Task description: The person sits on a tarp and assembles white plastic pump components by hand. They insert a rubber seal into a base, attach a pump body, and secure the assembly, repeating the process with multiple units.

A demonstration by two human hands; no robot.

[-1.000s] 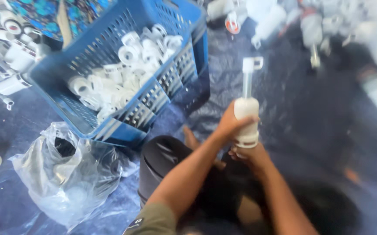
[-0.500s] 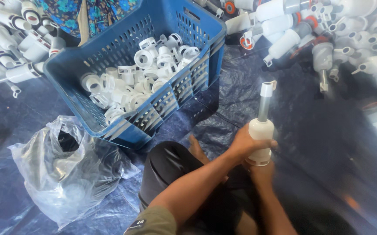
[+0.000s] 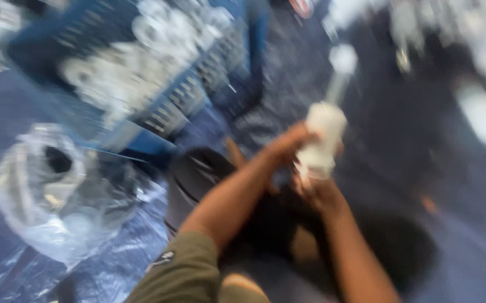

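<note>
Over the dark tarp (image 3: 450, 224), both hands clasp an upright white pump (image 3: 322, 140): left hand (image 3: 288, 147) wraps its body, right hand (image 3: 317, 191) grips its base. Blue crate (image 3: 159, 120) at left; all blurred.

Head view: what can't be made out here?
- White pump part: motion blur hides its detail.
- Left hand and right hand: fingers smeared, grip unclear.
- Blue crate: white pieces inside blurred; top cut off by the frame edge.
- Clear plastic bag: contents unreadable.
- White items at top right: blurred, cropped.
</note>
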